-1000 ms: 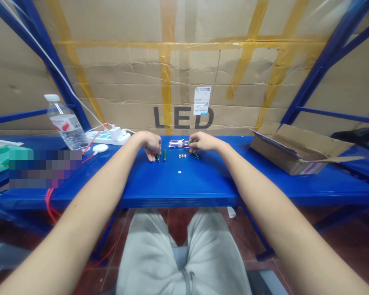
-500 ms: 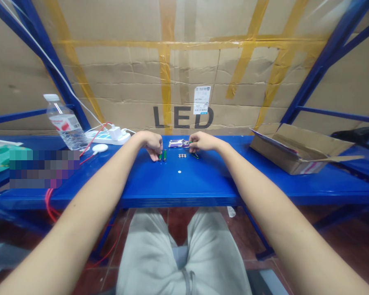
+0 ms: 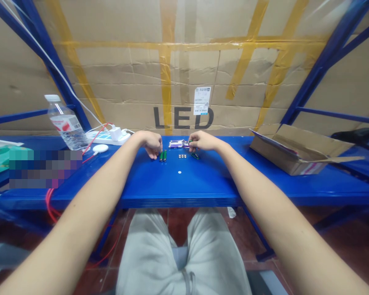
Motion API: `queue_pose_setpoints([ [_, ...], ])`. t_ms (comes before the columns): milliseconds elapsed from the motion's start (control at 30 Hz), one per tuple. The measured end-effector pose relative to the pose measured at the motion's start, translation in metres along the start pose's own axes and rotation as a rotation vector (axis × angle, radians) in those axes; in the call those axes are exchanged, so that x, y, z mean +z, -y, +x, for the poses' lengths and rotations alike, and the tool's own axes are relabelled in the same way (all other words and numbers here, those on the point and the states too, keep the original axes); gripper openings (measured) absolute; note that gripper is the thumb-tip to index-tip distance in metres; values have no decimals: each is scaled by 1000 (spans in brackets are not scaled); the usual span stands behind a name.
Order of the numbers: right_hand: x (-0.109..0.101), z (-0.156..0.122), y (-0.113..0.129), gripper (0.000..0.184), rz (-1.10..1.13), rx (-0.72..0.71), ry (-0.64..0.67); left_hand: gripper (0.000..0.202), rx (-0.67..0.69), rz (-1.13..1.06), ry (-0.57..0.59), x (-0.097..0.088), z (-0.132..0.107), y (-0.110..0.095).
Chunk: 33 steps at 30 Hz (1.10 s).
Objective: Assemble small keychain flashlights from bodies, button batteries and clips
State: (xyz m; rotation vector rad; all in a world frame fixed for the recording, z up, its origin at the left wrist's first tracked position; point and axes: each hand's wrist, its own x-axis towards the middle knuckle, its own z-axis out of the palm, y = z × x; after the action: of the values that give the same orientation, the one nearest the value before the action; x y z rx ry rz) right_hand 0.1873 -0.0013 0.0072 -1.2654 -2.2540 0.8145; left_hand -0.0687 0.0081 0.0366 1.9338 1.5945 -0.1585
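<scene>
My left hand [image 3: 153,145] is at the back middle of the blue table, its fingers pointing down and slightly apart. Just right of its fingertips, small green cylinders [image 3: 163,156] lie side by side. My right hand [image 3: 199,141] has thumb and fingers pinched on a small thing with a bit of green showing, mostly hidden. Below these fingers lies a green loop-shaped piece [image 3: 195,156], like a carabiner. Between my hands is a row of shiny purple and silver sticks [image 3: 176,144]. In front of them sit several small round metallic pieces [image 3: 182,156].
A small white disc [image 3: 179,172] lies nearer the front of the blue table [image 3: 178,190]. An open cardboard box [image 3: 295,153] stands at right. On the left are a water bottle [image 3: 66,127], a white power strip [image 3: 123,139], a round white charger [image 3: 100,148] and red cable [image 3: 49,203].
My left fingers have drawn slightly left, off the green cylinders, which now show more fully together. My right hand has hardly moved and keeps its pinch.
</scene>
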Motion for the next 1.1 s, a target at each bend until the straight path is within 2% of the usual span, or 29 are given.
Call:
queue_pose_setpoints([
  [100,2,2,1,9,25,-14,-17,23,78,95,-191,-4,5,-1],
  [200,3,2,3,12,48,-52,-45,21,382,20,-374,-1,10,-7],
  [300,4,1,7,16,87,-88,-76,24,687,-148,-402,9,16,-18],
  [400,5,-1,10,17,161,-98,-75,23,811,-235,-483,22,20,-28],
  [567,6,0,9,16,214,-79,-52,12,833,-352,-462,36,25,-34],
  [667,5,3,5,6,58,-125,-105,5,796,-360,-556,36,26,-33],
  [767,5,5,4,27,-195,-266,-201,2,759,-398,-606,32,27,-32],
  [867,6,6,7,39,-308,-384,-228,4,745,-480,-593,30,28,-31],
  [1100,11,8,10,36,-430,-388,-229,8,733,-549,-593,30,28,-32],
])
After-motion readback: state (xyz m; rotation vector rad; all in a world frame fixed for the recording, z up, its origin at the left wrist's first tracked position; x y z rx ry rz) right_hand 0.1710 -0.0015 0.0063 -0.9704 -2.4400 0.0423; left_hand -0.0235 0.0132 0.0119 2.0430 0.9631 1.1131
